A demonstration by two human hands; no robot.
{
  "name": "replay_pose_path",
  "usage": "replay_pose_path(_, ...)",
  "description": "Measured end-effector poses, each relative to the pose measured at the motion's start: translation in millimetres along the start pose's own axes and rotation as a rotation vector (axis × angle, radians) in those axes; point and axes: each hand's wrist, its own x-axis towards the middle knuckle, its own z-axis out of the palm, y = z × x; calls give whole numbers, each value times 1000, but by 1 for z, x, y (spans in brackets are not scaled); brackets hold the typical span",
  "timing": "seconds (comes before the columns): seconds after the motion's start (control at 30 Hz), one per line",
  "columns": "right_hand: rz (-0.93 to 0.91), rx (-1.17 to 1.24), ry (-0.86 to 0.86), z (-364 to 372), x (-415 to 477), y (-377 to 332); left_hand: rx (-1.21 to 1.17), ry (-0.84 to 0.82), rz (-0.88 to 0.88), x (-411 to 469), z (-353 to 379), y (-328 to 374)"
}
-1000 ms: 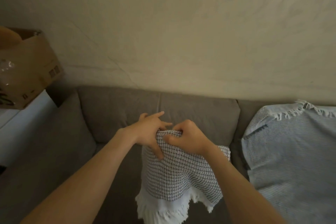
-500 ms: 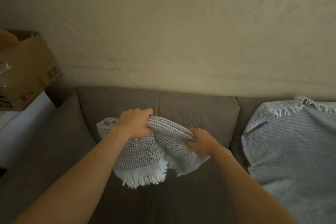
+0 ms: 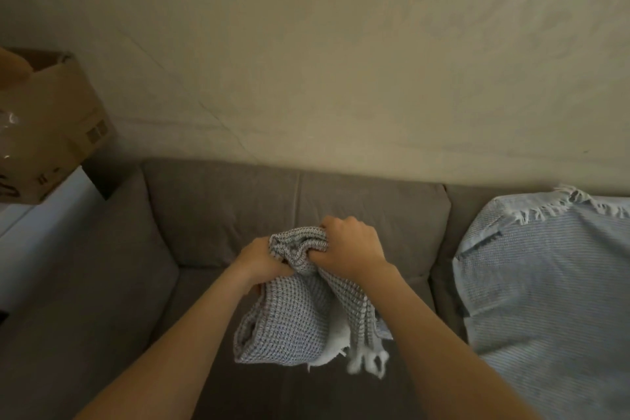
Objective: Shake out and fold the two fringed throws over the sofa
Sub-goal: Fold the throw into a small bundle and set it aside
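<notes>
Far to the left of the hands, a brown cardboard box [image 3: 51, 119] sits on a white surface [image 3: 41, 232] beside the sofa's arm. The grey sofa [image 3: 211, 211] runs behind and below both hands, its back cushions meeting a cream wall [image 3: 341, 61].

The left hand [image 3: 262, 261] is curled into a fist around the near edge of a grey waffle-weave throw [image 3: 289, 320], its fingers buried in the cloth. Just right of it, almost touching, the right hand [image 3: 351, 245] is likewise clenched, gripping a bunched ridge of the same throw a little higher. Between the two fists the fabric humps up in a crumpled fold.

Below the hands the throw hangs in loose doubled layers above the seat cushion, between the two forearms. A white fringe [image 3: 364, 360] dangles from its lower edge, under the right wrist.

Well to the right of the right hand, a pale blue throw [image 3: 552, 283] lies spread over the sofa's back and seat, its own fringe along the top edge near the wall.
</notes>
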Motion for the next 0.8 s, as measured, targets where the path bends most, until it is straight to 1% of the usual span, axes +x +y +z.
replay_pose_path(0.1,-40,-74,34,-10,7,10,198,49,142,-5,2,-4)
replay_pose_path(0.2,-28,-146,50,-19,15,18,368,148,408,-12,13,-2)
replay_pose_path(0.27,12,-171,47,-21,17,21,484,147,539,-14,18,-2)
replay_pose_path(0.37,89,-190,40,-19,18,23,764,116,581,-17,15,8)
replay_pose_path(0.47,134,-212,24,-18,20,24,906,83,625,-21,9,18)
replay_pose_path(0.53,149,-216,10,-20,22,25,880,126,592,-21,3,22)
replay_pose_path(0.57,151,-221,8,-20,24,25,813,170,533,-18,0,23)
replay_pose_path(0.67,117,-265,9,-22,22,21,507,278,385,-9,-7,31)
replay_pose_path(0.8,43,-282,-14,-13,9,5,285,370,218,-2,-9,49)
